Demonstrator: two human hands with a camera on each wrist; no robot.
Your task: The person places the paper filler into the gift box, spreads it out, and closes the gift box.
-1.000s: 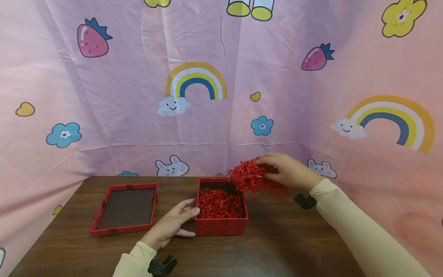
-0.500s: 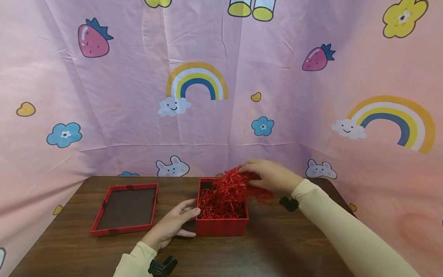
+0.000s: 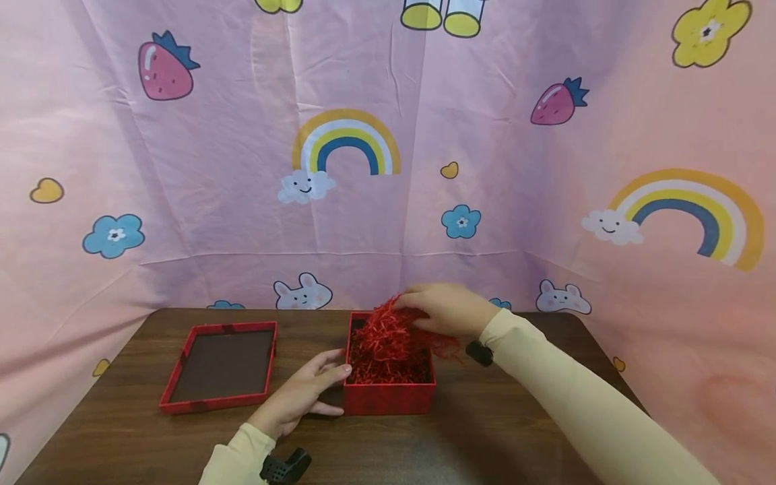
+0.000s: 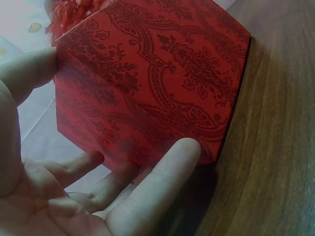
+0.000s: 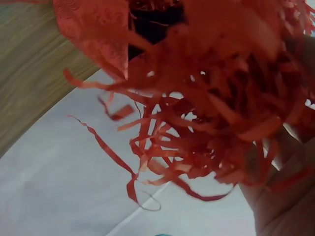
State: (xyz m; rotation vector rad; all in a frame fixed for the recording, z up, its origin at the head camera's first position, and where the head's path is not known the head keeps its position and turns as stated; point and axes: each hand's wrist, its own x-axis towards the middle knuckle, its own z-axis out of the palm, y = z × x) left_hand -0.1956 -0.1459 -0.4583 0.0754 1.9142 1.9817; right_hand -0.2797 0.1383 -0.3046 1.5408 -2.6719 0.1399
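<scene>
A red patterned gift box point(image 3: 389, 399) stands open-topped on the table, with red shredded paper lying inside. My right hand point(image 3: 451, 308) grips a loose clump of red shredded paper point(image 3: 384, 335) over the box's back right part. Strands trail past the right wall; in the right wrist view the paper strips point(image 5: 211, 113) hide most of the fingers. My left hand point(image 3: 300, 394) rests against the box's left side, thumb near the top rim. In the left wrist view its fairly straight fingers point(image 4: 162, 174) touch the patterned wall point(image 4: 162, 83).
A shallow red-rimmed lid point(image 3: 221, 367) with a dark inside lies on the wooden table point(image 3: 509, 431), left of the box. A printed cloth point(image 3: 358, 222) hangs behind the table and along its sides. A dark device point(image 3: 286, 465) is worn at the left wrist.
My right hand has moved left and slightly down, carrying the clump of shredded paper from beyond the box's right edge to over its opening. The left hand and the box have stayed put.
</scene>
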